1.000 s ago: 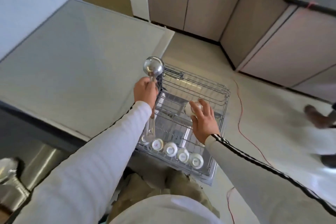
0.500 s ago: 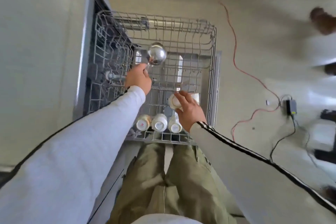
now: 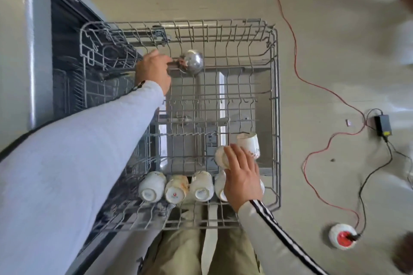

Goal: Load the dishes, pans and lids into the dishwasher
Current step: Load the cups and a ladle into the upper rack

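Shiny steel ladle [image 3: 191, 63] lies almost level over the far part of the upper rack [image 3: 276, 96]. Its long axis goes from left to right in the picture. The round bowl points to the right and shows its bulging, mirror-like back to the camera, with a small reddish reflection on it. The handle goes to the left and is hidden inside the left hand [image 3: 154, 71], which grips it with curled fingers.

At the near right side of the rack, the right hand [image 3: 242, 177] curves its fingers over a white cup [image 3: 220, 157] and holds it on its side. Just beside it, on the right, stands a patterned cup [image 3: 249, 144], tilted. Three more cups [image 3: 176, 188] lie in a row along the near edge, with their bottoms toward the camera.

The rack is pulled out from the dishwasher [image 3: 67, 56] at the left. On the floor at the right runs a red cable [image 3: 295, 56], near a black adapter [image 3: 383, 126].
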